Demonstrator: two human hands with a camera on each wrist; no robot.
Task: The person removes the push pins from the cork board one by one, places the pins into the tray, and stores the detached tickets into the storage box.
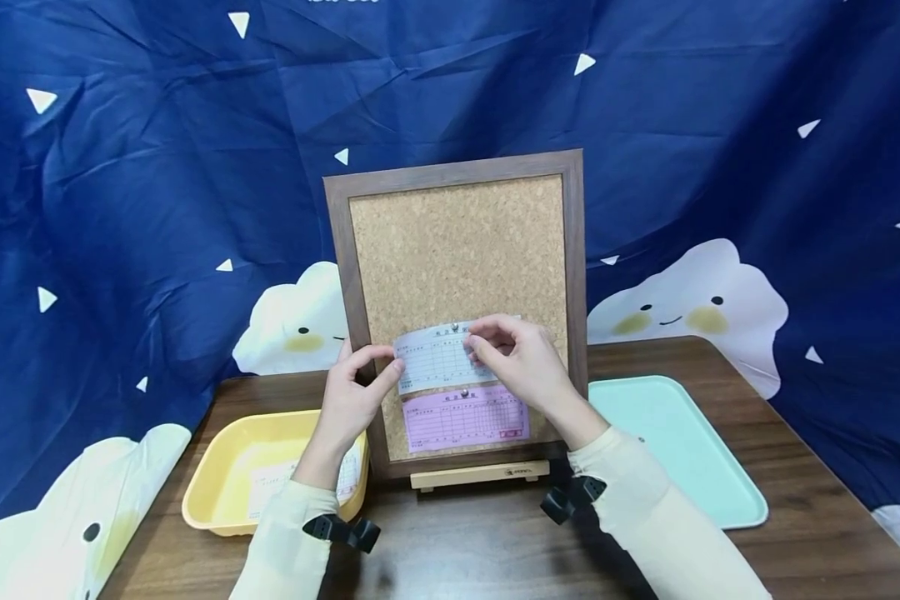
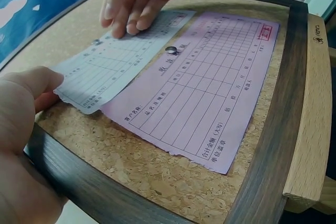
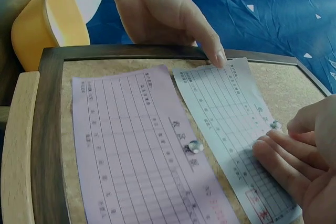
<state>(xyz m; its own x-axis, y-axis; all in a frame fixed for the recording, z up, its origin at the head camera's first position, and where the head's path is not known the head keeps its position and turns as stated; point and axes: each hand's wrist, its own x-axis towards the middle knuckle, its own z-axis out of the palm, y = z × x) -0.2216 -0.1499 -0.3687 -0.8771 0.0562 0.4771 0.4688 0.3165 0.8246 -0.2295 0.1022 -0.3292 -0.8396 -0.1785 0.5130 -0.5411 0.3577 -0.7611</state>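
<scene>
At blue slip [image 1: 426, 365] edge: L fingers [image 1: 375, 355]

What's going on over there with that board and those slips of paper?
A person is working at a framed corkboard. The left hand touches the left edge of a pale blue slip, while the right hand is beside the silver pin at its top. A purple slip is pinned just below. More paper lies in the yellow tray on the left.
</scene>
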